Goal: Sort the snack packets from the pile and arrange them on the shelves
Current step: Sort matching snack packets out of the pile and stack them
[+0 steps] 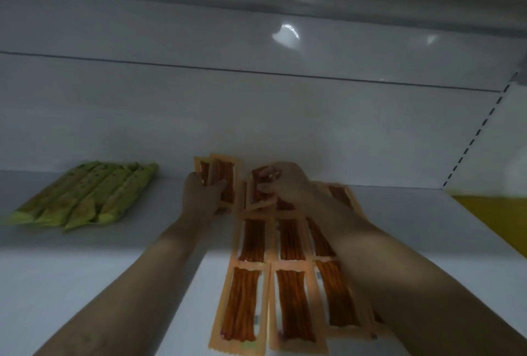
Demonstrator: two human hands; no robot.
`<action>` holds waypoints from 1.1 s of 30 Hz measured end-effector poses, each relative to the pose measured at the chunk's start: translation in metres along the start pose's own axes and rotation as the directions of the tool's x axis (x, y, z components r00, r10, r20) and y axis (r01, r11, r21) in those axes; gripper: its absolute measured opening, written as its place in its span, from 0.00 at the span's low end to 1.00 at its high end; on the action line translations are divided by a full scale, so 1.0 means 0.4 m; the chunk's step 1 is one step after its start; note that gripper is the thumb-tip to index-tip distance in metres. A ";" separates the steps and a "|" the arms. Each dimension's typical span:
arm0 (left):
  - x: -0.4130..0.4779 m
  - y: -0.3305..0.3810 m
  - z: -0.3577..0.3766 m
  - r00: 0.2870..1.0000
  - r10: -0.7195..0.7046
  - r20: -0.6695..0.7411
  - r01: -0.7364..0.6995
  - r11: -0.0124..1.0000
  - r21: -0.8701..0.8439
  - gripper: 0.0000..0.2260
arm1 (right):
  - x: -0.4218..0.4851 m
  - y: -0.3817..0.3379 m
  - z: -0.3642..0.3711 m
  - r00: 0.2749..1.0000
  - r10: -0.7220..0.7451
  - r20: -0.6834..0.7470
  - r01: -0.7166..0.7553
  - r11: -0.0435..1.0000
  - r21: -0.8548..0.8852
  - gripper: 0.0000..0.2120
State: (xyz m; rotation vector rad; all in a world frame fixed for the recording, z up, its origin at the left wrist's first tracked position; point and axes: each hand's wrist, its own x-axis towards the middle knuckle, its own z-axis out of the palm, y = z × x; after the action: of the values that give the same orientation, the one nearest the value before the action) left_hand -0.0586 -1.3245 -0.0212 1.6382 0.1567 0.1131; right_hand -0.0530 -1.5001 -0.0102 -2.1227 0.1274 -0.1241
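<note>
Holding: left hand (203,197) grips a few orange snack packets (221,177); right hand (282,184) pinches a single packet (256,194) above laid rows (291,298) on the shelf (85,270). Probably light, flat, slippery; grip the edges.

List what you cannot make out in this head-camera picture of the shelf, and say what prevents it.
1. Print on the orange packets: blurred, head view.
2. The right column of them: partly under the right forearm.
3. How many packets the left hand grips in its stack: they overlap.
4. The right hand covers most of its packet.
5. The yellow surface: cut by the right edge.
</note>
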 end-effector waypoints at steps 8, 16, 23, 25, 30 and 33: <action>0.055 -0.069 -0.001 1.000 0.031 0.002 -0.032 0.998 0.050 0.09 | 0.029 0.025 0.063 1.000 -0.007 -0.026 -0.001 0.954 -0.300 0.12; 0.090 -0.098 0.000 0.998 0.025 0.049 -0.029 0.996 0.084 0.14 | 0.025 0.017 0.073 0.996 -0.068 -0.064 0.022 0.834 -0.552 0.08; 0.083 -0.091 -0.018 0.994 -0.069 0.086 0.067 0.997 0.031 0.13 | 0.004 0.008 0.061 0.993 -0.045 -0.113 -0.014 0.879 -0.477 0.10; 0.088 -0.089 -0.015 0.997 -0.043 0.064 0.042 0.999 0.025 0.19 | 0.004 0.000 0.052 0.987 -0.052 -0.149 -0.020 0.896 -0.443 0.11; 0.053 -0.040 0.000 0.995 -0.023 0.101 0.044 0.978 -0.204 0.13 | 0.008 -0.050 0.031 0.992 -0.046 -0.114 0.027 0.986 -0.162 0.20; 0.020 -0.023 0.017 0.976 0.000 0.216 0.069 0.948 -0.312 0.14 | 0.000 -0.068 0.032 0.999 -0.024 -0.041 0.022 0.999 -0.036 0.23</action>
State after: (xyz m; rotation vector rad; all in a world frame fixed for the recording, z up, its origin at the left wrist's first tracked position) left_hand -0.0501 -1.3292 -0.0311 1.3134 0.0007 -0.0636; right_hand -0.0502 -1.4750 0.0059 -2.1585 0.1307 -0.1808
